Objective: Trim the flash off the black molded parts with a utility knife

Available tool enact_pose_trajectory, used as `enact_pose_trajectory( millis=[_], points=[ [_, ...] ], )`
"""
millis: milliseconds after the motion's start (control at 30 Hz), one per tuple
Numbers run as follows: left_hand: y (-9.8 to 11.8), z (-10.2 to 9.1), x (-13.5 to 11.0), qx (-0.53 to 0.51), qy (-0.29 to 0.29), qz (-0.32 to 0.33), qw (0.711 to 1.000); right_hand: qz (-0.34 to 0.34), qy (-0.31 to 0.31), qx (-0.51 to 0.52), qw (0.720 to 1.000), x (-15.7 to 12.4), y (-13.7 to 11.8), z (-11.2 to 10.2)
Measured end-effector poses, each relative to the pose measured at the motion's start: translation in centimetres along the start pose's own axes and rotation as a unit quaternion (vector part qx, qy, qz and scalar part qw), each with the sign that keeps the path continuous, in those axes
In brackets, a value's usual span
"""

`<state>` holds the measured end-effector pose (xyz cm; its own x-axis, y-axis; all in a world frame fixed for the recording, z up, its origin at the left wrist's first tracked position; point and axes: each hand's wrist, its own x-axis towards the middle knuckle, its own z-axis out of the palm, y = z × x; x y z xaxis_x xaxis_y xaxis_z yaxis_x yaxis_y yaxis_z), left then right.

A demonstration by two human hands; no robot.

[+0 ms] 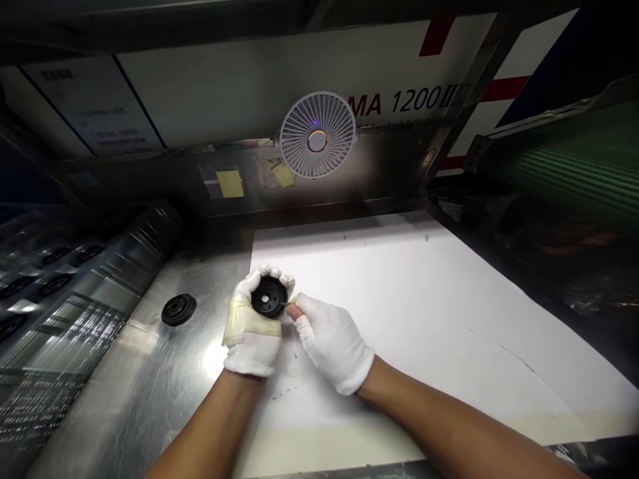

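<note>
My left hand (253, 336), in a white glove with yellowish tape round the palm, is closed around a black round grooved part (273, 293). The part's hollow face, with a light hole in its middle, is turned up toward me. At its right rim my right hand (333, 342), also gloved in white, pinches a small thin tool (286, 305); the bare thumb tip pokes out of the glove. Most of that tool is hidden by the fingers, so its exact kind cannot be made out. Another black grooved part (178, 309) lies on the metal table to the left.
White paper (424, 319) covers much of the metal table (194, 379), with small dark scraps on it. At left stands a tray stack (100, 306) with several black parts. A small fan (318, 136) is mounted on the machine panel behind. Green ribbed material (579, 166) is at right.
</note>
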<state>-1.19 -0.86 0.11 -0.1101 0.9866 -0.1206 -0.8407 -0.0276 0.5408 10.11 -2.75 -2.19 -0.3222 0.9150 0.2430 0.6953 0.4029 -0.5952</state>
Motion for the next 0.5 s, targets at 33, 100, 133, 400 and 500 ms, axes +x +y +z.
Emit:
enact_pose_trajectory(
  millis=[33, 100, 133, 400, 500],
  points=[
    [0.0, 0.0, 0.2, -0.007, 0.010, 0.002, 1.000, -0.007, -0.001, 0.000, 1.000, -0.1, -0.2, 0.2],
    [0.0, 0.1, 0.4, -0.020, 0.030, 0.003, 0.999, -0.017, 0.000, 0.012, 1.000, -0.3, -0.6, 0.4],
    [0.0, 0.1, 0.4, -0.023, 0.036, 0.003, 0.999, -0.019, -0.002, 0.025, 1.000, -0.3, -0.7, 0.5],
    [1.1, 0.2, -0.7, 0.092, 0.009, -0.035, 0.995, -0.002, -0.022, 0.146, 0.989, 0.2, 0.7, 0.1],
    [1.6, 0.4, -0.9, 0.066, -0.031, -0.072, 0.995, -0.001, -0.036, 0.170, 0.985, 0.3, 0.7, -0.3]
  ],
)
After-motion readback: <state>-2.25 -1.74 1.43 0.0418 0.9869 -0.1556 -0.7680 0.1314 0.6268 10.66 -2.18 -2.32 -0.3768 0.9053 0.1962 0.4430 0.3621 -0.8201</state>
